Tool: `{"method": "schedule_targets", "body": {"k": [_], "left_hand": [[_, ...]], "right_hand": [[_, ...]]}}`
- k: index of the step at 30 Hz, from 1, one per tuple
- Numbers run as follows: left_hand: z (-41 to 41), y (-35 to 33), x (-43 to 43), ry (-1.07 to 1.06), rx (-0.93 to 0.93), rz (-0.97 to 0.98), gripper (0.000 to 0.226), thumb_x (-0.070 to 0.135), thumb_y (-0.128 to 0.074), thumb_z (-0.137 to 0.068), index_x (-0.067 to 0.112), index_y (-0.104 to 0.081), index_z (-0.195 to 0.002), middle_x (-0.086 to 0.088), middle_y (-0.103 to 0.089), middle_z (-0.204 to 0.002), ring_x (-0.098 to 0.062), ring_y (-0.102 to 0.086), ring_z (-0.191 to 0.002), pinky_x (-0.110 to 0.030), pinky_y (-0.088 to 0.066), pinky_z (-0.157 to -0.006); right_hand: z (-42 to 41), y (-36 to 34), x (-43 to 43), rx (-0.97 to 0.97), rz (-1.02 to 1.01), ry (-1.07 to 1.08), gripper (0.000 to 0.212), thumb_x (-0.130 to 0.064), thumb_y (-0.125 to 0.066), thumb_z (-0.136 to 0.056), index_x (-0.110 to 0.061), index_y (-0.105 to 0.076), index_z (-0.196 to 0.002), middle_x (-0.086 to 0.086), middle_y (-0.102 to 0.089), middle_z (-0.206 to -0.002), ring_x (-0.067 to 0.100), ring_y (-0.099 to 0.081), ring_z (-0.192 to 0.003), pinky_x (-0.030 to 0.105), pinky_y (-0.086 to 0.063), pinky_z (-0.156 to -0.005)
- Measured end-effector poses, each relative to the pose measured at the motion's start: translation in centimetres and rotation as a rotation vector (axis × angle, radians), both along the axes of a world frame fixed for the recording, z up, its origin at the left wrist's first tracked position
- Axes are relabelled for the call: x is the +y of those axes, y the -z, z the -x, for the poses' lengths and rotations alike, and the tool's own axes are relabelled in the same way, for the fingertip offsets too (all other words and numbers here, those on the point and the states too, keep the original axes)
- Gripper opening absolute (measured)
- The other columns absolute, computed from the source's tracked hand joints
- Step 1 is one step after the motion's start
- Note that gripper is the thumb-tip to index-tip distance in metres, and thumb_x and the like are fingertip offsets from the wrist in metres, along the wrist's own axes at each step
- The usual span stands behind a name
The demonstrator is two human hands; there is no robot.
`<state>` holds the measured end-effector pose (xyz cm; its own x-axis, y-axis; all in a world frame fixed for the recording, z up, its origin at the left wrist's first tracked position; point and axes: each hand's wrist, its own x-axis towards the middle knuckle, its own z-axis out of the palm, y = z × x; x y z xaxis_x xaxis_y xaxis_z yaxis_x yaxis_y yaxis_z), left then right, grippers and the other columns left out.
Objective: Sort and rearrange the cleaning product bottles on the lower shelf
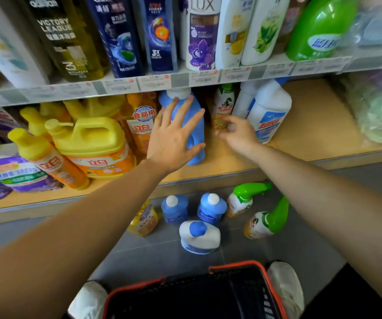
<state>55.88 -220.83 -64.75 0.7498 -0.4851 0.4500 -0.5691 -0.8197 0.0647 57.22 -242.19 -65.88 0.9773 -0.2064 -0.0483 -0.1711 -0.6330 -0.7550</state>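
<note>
A blue bottle with a white cap (pixel 195 134) stands upright on the lower shelf (pixel 231 160). My left hand (pixel 173 134) lies over its front with fingers spread and straight. My right hand (pixel 236 132) is blurred, its fingers loosely curled in front of a green-topped spray bottle (pixel 223 104) further back; I cannot tell whether it touches it. Two white bottles with blue labels (pixel 270 111) stand to the right. Yellow and orange detergent bottles (pixel 95 143) fill the shelf's left part.
On the grey floor (pixel 139 254) below stand two blue bottles (pixel 175 208), a white bottle with a blue cap (pixel 199 237), an orange bottle (pixel 142 221) and two green spray bottles (pixel 266 223). A black basket with an orange rim (pixel 194 293) sits between my shoes. Shampoo bottles (pixel 201 33) line the upper shelf.
</note>
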Motion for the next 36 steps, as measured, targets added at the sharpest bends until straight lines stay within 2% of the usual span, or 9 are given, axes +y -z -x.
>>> {"method": "schedule_targets", "body": {"k": [5,10,14,17,21,24,29,31,36], "left_hand": [[-2.4,3.5,1.0,0.064,-0.068,0.069,0.073,0.049,-0.068,-0.092,0.026,-0.040,-0.155,-0.007,-0.029,-0.165,-0.039,-0.021,-0.152,-0.053,-0.047,-0.106],[-3.1,4.5,1.3,0.071,-0.137,0.151,0.067,0.056,-0.064,-0.093,0.029,-0.045,-0.151,-0.004,-0.034,-0.163,-0.036,-0.023,-0.151,-0.051,-0.058,-0.087],[-2.9,5.1,2.1,0.100,-0.150,0.227,0.061,0.054,-0.069,-0.091,0.020,-0.058,-0.141,-0.009,-0.042,-0.158,-0.040,-0.029,-0.150,-0.046,-0.050,-0.100],[-3.1,5.2,2.7,0.129,-0.146,0.273,0.059,0.048,-0.073,-0.087,0.017,-0.060,-0.136,-0.012,-0.045,-0.155,-0.042,-0.030,-0.149,-0.034,-0.033,-0.115],[-3.2,5.2,3.1,0.151,-0.151,0.285,0.059,0.048,-0.073,-0.087,0.019,-0.056,-0.135,-0.013,-0.045,-0.155,-0.043,-0.029,-0.149,-0.027,-0.023,-0.120],[-3.2,5.1,3.0,0.160,-0.150,0.293,0.060,0.047,-0.074,-0.086,0.018,-0.056,-0.135,-0.014,-0.046,-0.154,-0.044,-0.029,-0.148,-0.027,-0.020,-0.122],[-3.3,5.1,3.0,0.168,-0.154,0.287,0.060,0.044,-0.075,-0.086,0.016,-0.057,-0.135,-0.016,-0.046,-0.153,-0.047,-0.030,-0.147,-0.030,-0.021,-0.122],[-3.3,5.1,2.9,0.171,-0.157,0.287,0.060,0.043,-0.076,-0.086,0.013,-0.059,-0.135,-0.017,-0.045,-0.153,-0.047,-0.030,-0.147,-0.033,-0.022,-0.123],[-3.4,5.3,2.9,0.167,-0.162,0.269,0.060,0.041,-0.078,-0.085,0.009,-0.061,-0.133,-0.019,-0.045,-0.152,-0.050,-0.030,-0.146,-0.040,-0.023,-0.123]], "right_hand": [[-5.0,1.5,0.2,-0.132,-0.121,0.094,0.080,-0.022,-0.081,-0.080,-0.016,-0.042,-0.149,0.009,-0.054,-0.142,0.024,-0.052,-0.129,0.040,-0.042,-0.110],[-7.5,3.5,0.8,-0.231,-0.110,0.126,0.096,-0.022,-0.085,-0.074,-0.014,-0.032,-0.154,0.008,-0.045,-0.152,0.025,-0.044,-0.138,0.038,-0.037,-0.114],[-7.6,4.1,0.9,-0.333,-0.116,0.195,0.088,-0.017,-0.086,-0.070,-0.009,-0.044,-0.146,0.013,-0.057,-0.136,0.027,-0.054,-0.126,0.040,-0.046,-0.105],[-6.6,4.7,1.4,-0.331,-0.207,0.191,0.076,-0.010,-0.083,-0.073,-0.011,-0.050,-0.140,0.011,-0.069,-0.109,0.022,-0.066,-0.098,0.038,-0.056,-0.089],[-6.6,5.5,1.2,-0.237,-0.235,0.205,0.089,-0.021,-0.085,-0.076,-0.015,-0.037,-0.151,0.004,-0.070,-0.108,0.012,-0.062,-0.097,0.019,-0.048,-0.082],[-7.7,5.3,1.1,-0.158,-0.404,0.168,0.084,-0.013,-0.084,-0.076,-0.021,-0.041,-0.148,0.009,-0.070,-0.113,0.022,-0.065,-0.107,0.031,-0.054,-0.090],[-7.9,6.6,0.4,-0.272,-0.346,0.303,0.058,-0.016,-0.085,-0.076,-0.019,-0.063,-0.129,-0.012,-0.067,-0.076,-0.001,-0.064,-0.073,0.022,-0.057,-0.073],[-7.6,7.4,0.1,-0.292,-0.272,0.306,0.047,-0.020,-0.085,-0.075,-0.017,-0.069,-0.119,-0.013,-0.068,-0.088,-0.005,-0.063,-0.077,0.024,-0.058,-0.078],[-8.5,8.0,0.6,-0.260,-0.278,0.198,0.091,-0.023,-0.091,-0.066,-0.013,-0.047,-0.144,0.007,-0.062,-0.135,0.022,-0.059,-0.123,0.040,-0.050,-0.103]]}}
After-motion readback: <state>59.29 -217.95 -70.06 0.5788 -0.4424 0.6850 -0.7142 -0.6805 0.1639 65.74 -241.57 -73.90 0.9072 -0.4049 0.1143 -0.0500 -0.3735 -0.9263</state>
